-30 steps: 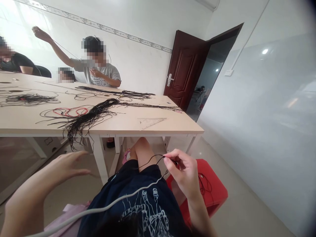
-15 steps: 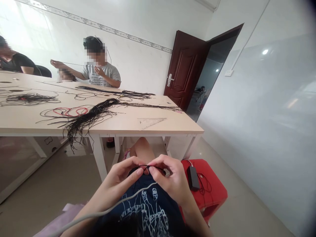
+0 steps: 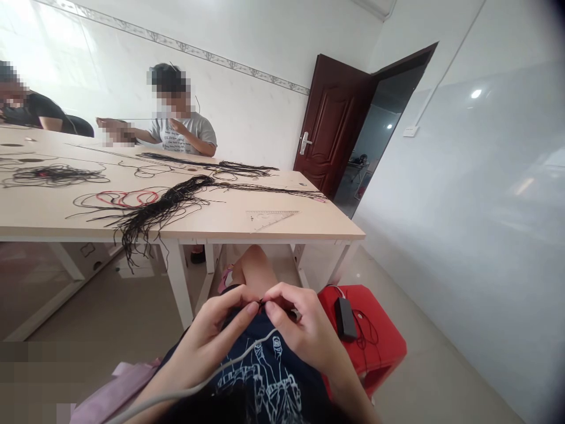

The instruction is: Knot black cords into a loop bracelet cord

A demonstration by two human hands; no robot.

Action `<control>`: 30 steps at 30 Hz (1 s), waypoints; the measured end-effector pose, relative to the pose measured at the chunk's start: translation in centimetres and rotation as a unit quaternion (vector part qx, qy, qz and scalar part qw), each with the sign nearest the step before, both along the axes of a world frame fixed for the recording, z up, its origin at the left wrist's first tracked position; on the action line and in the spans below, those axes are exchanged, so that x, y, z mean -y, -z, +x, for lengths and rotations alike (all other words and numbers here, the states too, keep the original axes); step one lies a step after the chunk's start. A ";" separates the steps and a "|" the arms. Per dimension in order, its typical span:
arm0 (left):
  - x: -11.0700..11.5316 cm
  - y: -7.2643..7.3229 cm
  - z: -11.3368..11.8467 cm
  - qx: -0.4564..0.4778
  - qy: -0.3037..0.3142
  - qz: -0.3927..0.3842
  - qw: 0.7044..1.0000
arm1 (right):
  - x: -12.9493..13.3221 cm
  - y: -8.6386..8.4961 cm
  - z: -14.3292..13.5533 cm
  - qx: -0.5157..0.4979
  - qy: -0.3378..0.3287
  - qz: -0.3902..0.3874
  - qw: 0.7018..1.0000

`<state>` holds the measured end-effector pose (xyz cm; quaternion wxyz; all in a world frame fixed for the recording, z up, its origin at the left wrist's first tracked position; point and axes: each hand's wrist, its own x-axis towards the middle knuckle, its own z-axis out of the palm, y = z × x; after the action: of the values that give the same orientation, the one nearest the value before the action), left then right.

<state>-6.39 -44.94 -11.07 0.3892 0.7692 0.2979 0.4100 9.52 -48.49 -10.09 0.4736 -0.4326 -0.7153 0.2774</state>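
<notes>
Over my lap, my left hand [image 3: 225, 321] pinches a thin black cord [image 3: 262, 303] between thumb and forefinger. Close against it, my right hand [image 3: 302, 318] pinches the same cord, the fingertips of both hands nearly touching. Most of the cord is hidden by my fingers and blends with the dark printed cloth [image 3: 265, 365] below. Beyond my hands, a large bundle of black cords [image 3: 165, 203] lies on the table [image 3: 318, 218], its loose ends hanging over the front edge. A red cord [image 3: 128, 199] loops beside it.
A clear set square [image 3: 271, 219] lies near the table's front edge. At my right, a red stool [image 3: 384, 353] bears a black power adapter [image 3: 345, 320]. A white cable [image 3: 198, 386] crosses my lap. Across the table, a person in grey [image 3: 185, 132] holds a cord; another person sits left.
My fingertips have drawn closer together, and the crossed cord loop seen between them earlier is now mostly hidden. The person in grey has lowered one outstretched hand slightly.
</notes>
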 end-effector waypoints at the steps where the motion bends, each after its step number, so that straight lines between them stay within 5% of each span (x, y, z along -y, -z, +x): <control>1: 0.0 0.0 0.0 -0.007 -0.012 0.015 1.000 | 0.0 0.0 0.0 0.004 0.000 -0.002 1.000; 5: -0.1 -0.1 -0.1 -0.034 -0.058 0.059 0.996 | 0.1 0.0 0.0 -0.003 0.001 -0.009 1.000; 15: 0.1 0.0 -0.1 -0.026 -0.023 0.014 0.999 | -0.1 0.2 -0.2 -0.015 0.012 0.020 1.000; 22: 0.3 0.0 -0.6 0.095 -0.102 0.002 0.990 | 0.0 0.4 0.2 -0.071 0.077 0.072 0.992; 30: 1.2 0.1 0.8 0.184 -0.125 -0.048 0.974 | 0.0 0.5 0.0 -0.075 0.052 0.060 0.994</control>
<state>-5.64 -46.17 -11.20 0.4190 0.6178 0.3344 0.5753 9.53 -48.52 -10.56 0.5648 -0.4178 -0.6698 0.2405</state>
